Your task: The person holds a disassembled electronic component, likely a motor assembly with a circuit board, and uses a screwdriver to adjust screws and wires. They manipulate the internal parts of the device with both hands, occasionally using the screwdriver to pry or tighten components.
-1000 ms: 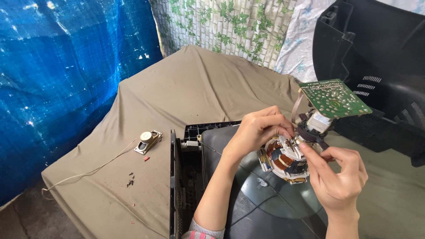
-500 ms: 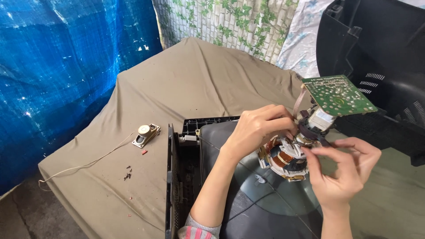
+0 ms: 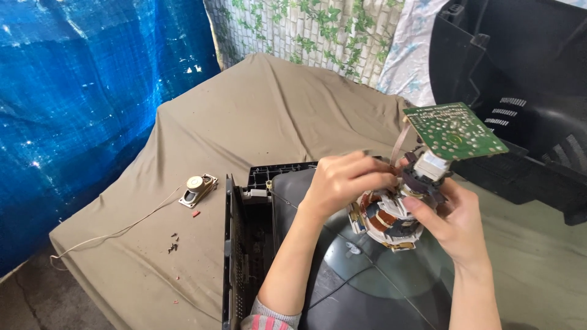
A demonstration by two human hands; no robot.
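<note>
I am looking down at my two hands working on one copper-wound deflection yoke (image 3: 386,217) sitting on the neck of one dark picture tube (image 3: 367,281). My left hand (image 3: 343,182) is curling over the top of the yoke, its fingers (image 3: 373,172) bent together and pressing at the neck just above the windings; whether they are pinching a small part there I cannot tell. My right hand (image 3: 454,219) is cupping the yoke from the far side, fingers closed around its white and brown collar, thumb lying across the front. Just above both hands, one small green circuit board (image 3: 454,129) is perching tilted on the tube's neck end, with one thin ribbon cable (image 3: 400,144) hanging from its left edge toward my left hand. The tube is lying face down inside one black front frame (image 3: 235,256), whose edge is standing up to the left of my left forearm. All of this is resting on a worktop (image 3: 257,110) draped in olive-brown cloth. To the left, well apart from my hands, one small speaker (image 3: 198,189) is lying on the cloth with one pale wire (image 3: 116,234) trailing off toward the edge, and a few tiny dark screws (image 3: 173,243) are scattered near it. One large black rear housing (image 3: 520,79) is leaning at the upper right, behind the board.
</note>
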